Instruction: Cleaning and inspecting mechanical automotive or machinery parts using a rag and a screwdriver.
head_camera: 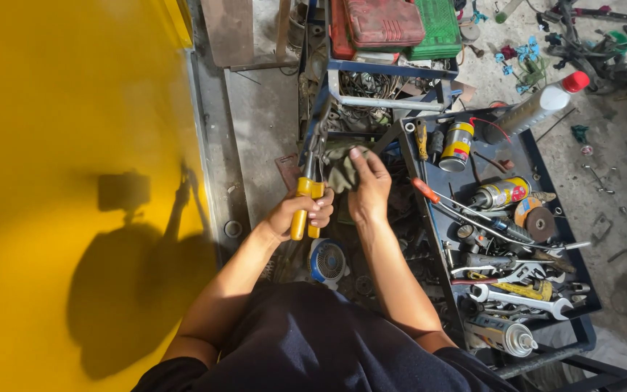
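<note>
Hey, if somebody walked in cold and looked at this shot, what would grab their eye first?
First, the big yellow panel filling the left side, with a shadow cast on it. At centre, the left hand holds yellow-handled pliers upright while the right hand presses a dull green rag against them. To the right, a blue tool tray is crammed with wrenches and spray cans.

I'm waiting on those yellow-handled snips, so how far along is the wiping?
Midway, by the look of it. The left hand grips the snips by their yellow handles, and the right hand presses a grey-green rag against the blades. Nothing looks finished; whether the blades are clean cannot be told. The snips are not yet back on the tool tray.
</note>
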